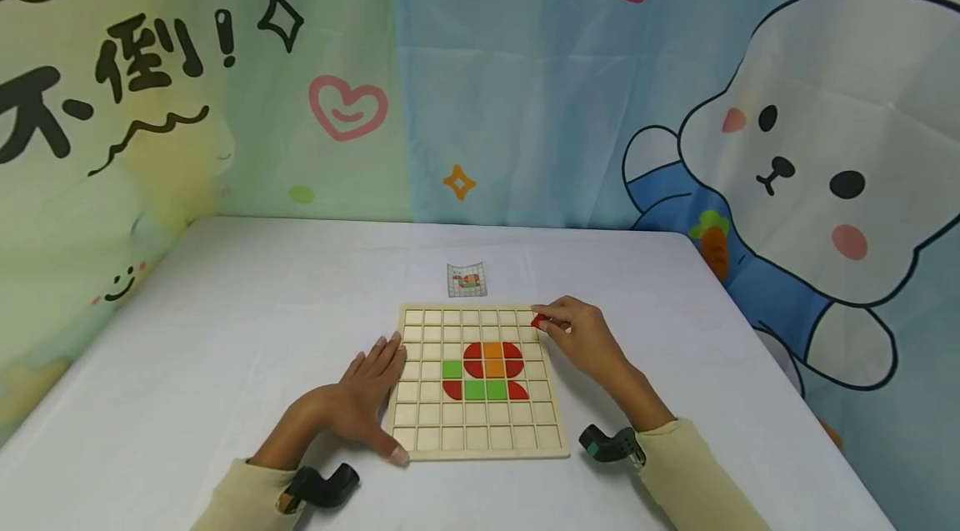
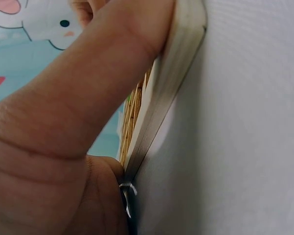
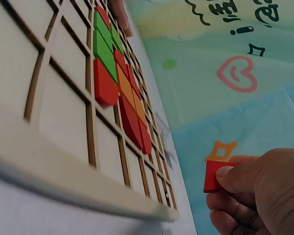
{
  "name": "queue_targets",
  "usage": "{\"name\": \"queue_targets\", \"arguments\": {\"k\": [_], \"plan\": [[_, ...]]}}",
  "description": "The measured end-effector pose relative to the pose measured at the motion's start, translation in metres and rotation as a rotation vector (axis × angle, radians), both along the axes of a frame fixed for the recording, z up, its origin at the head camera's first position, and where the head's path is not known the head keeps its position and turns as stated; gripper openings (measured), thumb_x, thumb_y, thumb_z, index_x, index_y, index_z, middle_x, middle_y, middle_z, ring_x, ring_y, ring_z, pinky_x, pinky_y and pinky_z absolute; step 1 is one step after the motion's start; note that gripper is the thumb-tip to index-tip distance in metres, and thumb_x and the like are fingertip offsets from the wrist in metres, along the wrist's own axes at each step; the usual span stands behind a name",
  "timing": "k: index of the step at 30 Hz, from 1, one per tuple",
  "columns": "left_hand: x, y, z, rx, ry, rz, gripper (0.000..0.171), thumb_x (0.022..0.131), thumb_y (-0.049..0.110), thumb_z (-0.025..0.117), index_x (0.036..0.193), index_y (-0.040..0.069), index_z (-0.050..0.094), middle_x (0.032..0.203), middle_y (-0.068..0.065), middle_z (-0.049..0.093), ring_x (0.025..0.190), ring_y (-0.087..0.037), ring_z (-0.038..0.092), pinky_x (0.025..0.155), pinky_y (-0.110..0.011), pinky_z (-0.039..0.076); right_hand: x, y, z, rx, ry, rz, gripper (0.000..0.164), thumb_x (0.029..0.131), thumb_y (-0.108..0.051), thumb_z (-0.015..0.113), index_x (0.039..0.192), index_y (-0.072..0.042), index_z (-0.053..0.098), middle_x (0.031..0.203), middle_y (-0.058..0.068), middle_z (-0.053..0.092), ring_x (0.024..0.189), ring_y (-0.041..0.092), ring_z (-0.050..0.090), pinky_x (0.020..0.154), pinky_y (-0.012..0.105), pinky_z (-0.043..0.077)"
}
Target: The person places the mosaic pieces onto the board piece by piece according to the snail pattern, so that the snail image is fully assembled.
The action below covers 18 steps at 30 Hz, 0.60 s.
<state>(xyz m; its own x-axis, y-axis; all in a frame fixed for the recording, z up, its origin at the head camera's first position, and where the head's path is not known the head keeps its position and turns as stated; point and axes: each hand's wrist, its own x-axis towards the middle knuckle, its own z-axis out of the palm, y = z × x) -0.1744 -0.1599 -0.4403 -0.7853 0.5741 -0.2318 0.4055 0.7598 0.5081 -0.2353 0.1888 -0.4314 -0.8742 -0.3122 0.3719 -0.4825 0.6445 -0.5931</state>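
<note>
A square wooden grid board (image 1: 427,438) lies on the white table. Near its middle, several flat pieces fill neighbouring cells: orange squares (image 1: 492,358), green squares (image 1: 485,390) and red pieces (image 1: 513,358) with one rounded corner. My left hand (image 1: 356,406) rests along the board's left side, fingers straight and thumb at the near left corner. Between thumb and fingers, my right hand (image 1: 587,341) pinches a small red piece (image 3: 212,176) at the board's upper right corner. In the right wrist view, this piece shows a straight edge; the fingers cover the rest.
Just beyond the board's far edge lies a small picture card (image 1: 467,280) with a coloured pattern on a grid. Black wrist devices (image 1: 324,487) sit on both forearms. Behind the table (image 1: 300,281) hangs a printed cloth (image 1: 517,97) with a cartoon rabbit.
</note>
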Motion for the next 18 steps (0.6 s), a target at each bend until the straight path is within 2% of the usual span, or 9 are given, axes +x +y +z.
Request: {"name": "queue_targets", "arguments": {"k": [4, 8, 12, 18], "plan": [[0.0, 0.0, 0.0, -0.001, -0.002, 0.0, 0.139, 0.061, 0.063, 0.083, 0.153, -0.005, 0.003, 0.16, -0.021, -0.008, 0.146, -0.037, -0.009, 0.113, -0.056, 0.001, 0.001, -0.014, 0.0, -0.001, -0.03, 0.011, 0.032, 0.089, 0.002, 0.068, 0.121, 0.0, 0.068, 0.093, 0.003, 0.066, 0.08, 0.016, 0.06, 0.069, 0.03, 0.052], [-0.001, 0.0, 0.0, -0.006, -0.004, -0.002, 0.139, 0.062, 0.063, 0.083, 0.153, -0.005, 0.003, 0.16, -0.021, -0.008, 0.146, -0.037, -0.01, 0.113, -0.056, 0.001, 0.002, -0.027, 0.0, -0.026, -0.049, 0.029, 0.025, 0.089, 0.001, 0.069, 0.113, -0.002, 0.068, 0.094, 0.002, 0.068, 0.08, 0.015, 0.062, 0.073, 0.033, 0.053], [0.0, 0.001, 0.002, -0.004, -0.006, 0.0, 0.138, 0.062, 0.061, 0.084, 0.153, -0.005, 0.004, 0.16, -0.021, -0.007, 0.146, -0.037, -0.009, 0.113, -0.056, 0.001, 0.002, -0.038, 0.0, -0.036, -0.043, 0.044, 0.018, 0.088, 0.001, 0.069, 0.106, -0.002, 0.07, 0.095, 0.0, 0.067, 0.079, 0.014, 0.061, 0.072, 0.031, 0.053], [0.002, 0.001, 0.004, -0.005, -0.001, 0.002, 0.138, 0.062, 0.06, 0.084, 0.153, -0.006, 0.005, 0.16, -0.022, -0.006, 0.145, -0.038, -0.008, 0.113, -0.056, 0.001, 0.002, -0.05, 0.0, -0.05, -0.032, 0.114, 0.019, 0.088, 0.001, 0.07, 0.106, -0.001, 0.074, 0.091, 0.0, 0.064, 0.077, 0.012, 0.06, 0.07, 0.028, 0.053]]}}
